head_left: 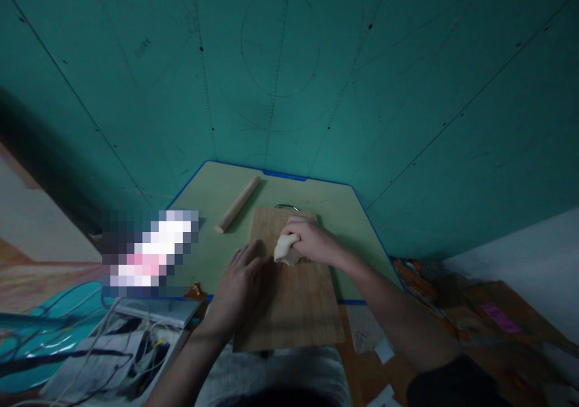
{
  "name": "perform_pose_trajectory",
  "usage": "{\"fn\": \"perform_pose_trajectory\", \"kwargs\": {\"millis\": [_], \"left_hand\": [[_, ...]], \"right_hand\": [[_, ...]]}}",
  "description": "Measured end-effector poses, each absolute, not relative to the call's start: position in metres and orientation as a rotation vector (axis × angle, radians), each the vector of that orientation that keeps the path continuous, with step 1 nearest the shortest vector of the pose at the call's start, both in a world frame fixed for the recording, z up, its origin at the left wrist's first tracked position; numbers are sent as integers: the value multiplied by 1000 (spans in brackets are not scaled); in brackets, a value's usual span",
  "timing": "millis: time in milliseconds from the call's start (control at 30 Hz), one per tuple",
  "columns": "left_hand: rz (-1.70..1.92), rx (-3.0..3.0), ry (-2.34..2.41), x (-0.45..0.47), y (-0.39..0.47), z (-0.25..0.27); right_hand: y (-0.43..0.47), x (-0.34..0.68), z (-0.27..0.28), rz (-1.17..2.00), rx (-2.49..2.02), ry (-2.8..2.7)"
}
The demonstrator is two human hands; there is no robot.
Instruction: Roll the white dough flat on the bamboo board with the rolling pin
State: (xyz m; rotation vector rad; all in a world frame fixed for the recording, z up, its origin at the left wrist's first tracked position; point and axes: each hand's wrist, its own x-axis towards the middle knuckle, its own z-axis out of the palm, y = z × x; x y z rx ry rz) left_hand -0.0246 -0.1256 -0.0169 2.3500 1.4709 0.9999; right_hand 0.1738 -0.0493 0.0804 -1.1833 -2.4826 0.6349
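A pale lump of dough (286, 249) rests on a wooden cutting board (301, 301). My right hand (312, 238) is closed around the dough's upper right side, fingers curled over it. To the left, my left hand (242, 274) lies over the board's left edge, fingers apart and thumb side toward the dough; it holds nothing that I can see. Beyond my left hand, a wooden rolling pin (238, 205) lies slantwise on the pale green table (362, 238). The board's metal handle (287, 206) shows at its far end, partly behind my right hand.
A green wall (289, 81) rises just behind the blue-edged table. At the table's left is a blurred-out bright shape (154, 250). Cables and a white box (104, 347) crowd the lower left. Cardboard (493, 310) and clutter lie at the right.
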Motion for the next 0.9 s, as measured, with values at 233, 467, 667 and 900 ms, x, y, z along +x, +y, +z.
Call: {"fn": "perform_pose_trajectory", "kwargs": {"millis": [233, 467, 667, 900], "left_hand": [[1001, 2344, 1479, -25, -126, -17], [979, 2336, 1490, -23, -126, -15], [1011, 2340, 1488, -22, -126, -14], [1002, 2340, 1528, -21, -125, -19]], "right_hand": [[-48, 175, 81, 561, -1139, -2499], [-49, 175, 86, 559, -1133, -2509], [-55, 174, 90, 590, -1126, -2526], [-59, 178, 95, 571, -1092, -2538]]}}
